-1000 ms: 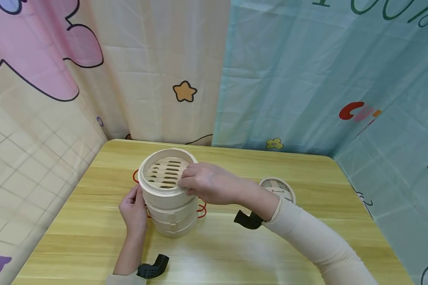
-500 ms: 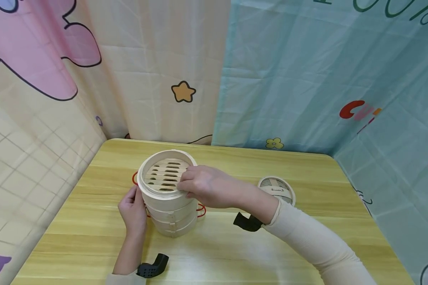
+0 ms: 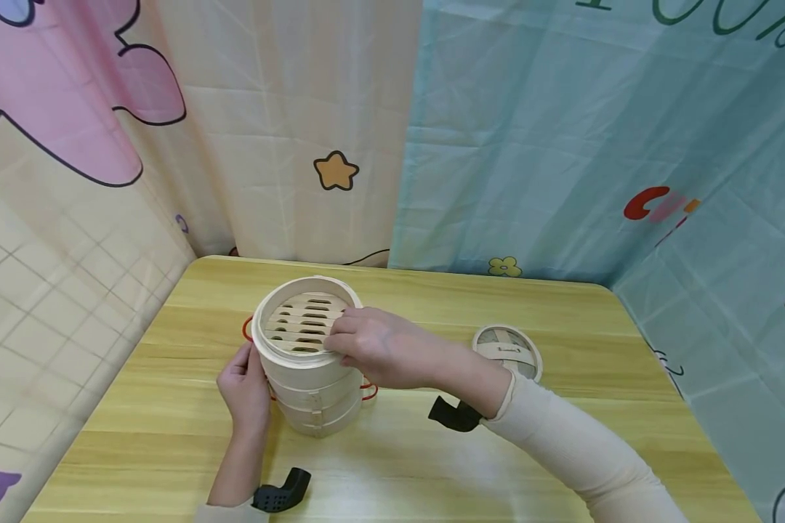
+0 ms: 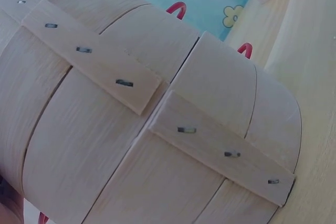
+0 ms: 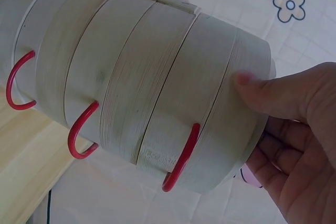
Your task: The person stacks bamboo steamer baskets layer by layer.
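Note:
A stack of bamboo steamer baskets [image 3: 317, 407] stands upright on the table, its slatted top tier [image 3: 304, 319] facing up. My right hand [image 3: 382, 349] pinches the top tier's rim from the right. In the right wrist view, the thumb [image 5: 262, 92] presses the outer wall while the other fingers reach past the edge. At the stack's left side, my left hand [image 3: 245, 385] holds the top tier just below a red handle [image 3: 247, 327], its fingertips partly hidden behind the wall. Stapled wooden strips [image 4: 226, 148] and red loops show along the tiers in the left wrist view.
A round bamboo lid [image 3: 506, 352] with a strap across it lies on the wooden table [image 3: 562, 450] to the right, beyond the right forearm. Patterned curtains [image 3: 517, 131] hang behind and beside the table. Black wrist mounts [image 3: 283, 490] stick out from both wrists.
My right hand has sunk slightly, and the top tier sits a little lower on the stack. The left hand stays nearly still at the side.

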### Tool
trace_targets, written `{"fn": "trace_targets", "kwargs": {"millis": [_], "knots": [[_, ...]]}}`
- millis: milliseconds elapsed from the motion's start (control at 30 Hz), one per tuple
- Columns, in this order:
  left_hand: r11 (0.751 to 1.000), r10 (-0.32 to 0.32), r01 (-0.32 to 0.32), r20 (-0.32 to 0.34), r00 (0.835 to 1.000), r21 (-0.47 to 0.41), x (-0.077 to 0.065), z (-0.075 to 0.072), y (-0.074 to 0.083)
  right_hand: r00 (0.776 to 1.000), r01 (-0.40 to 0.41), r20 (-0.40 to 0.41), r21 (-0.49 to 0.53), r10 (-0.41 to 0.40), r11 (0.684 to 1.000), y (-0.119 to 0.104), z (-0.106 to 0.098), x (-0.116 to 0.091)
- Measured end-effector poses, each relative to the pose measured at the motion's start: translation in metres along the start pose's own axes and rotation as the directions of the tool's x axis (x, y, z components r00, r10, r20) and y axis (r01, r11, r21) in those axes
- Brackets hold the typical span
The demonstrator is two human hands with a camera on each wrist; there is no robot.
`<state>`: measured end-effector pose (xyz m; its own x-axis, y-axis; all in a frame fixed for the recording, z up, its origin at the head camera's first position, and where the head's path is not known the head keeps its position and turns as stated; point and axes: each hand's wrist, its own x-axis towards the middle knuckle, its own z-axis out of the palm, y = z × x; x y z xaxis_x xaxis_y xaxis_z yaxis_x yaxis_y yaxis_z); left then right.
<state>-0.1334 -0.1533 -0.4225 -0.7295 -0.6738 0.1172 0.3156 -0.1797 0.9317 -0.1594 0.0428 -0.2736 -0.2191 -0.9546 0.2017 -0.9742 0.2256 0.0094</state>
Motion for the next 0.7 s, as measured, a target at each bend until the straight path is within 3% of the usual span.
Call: {"fn": "trace_targets", "kwargs": {"millis": [367, 700], "knots": [[1.0, 0.007, -0.007, -0.016, 1.0, -0.016, 0.0, 0.001, -0.001, 0.998, -0.031, -0.061, -0.02, 0.03, 0.999, -0.01, 0.001, 0.003], [1.0, -0.016, 0.016, -0.024, 1.0, -0.008, -0.003, 0.002, 0.002, 0.98, -0.14, -0.156, -0.093, 0.124, 0.986, -0.028, 0.005, 0.011]]}}
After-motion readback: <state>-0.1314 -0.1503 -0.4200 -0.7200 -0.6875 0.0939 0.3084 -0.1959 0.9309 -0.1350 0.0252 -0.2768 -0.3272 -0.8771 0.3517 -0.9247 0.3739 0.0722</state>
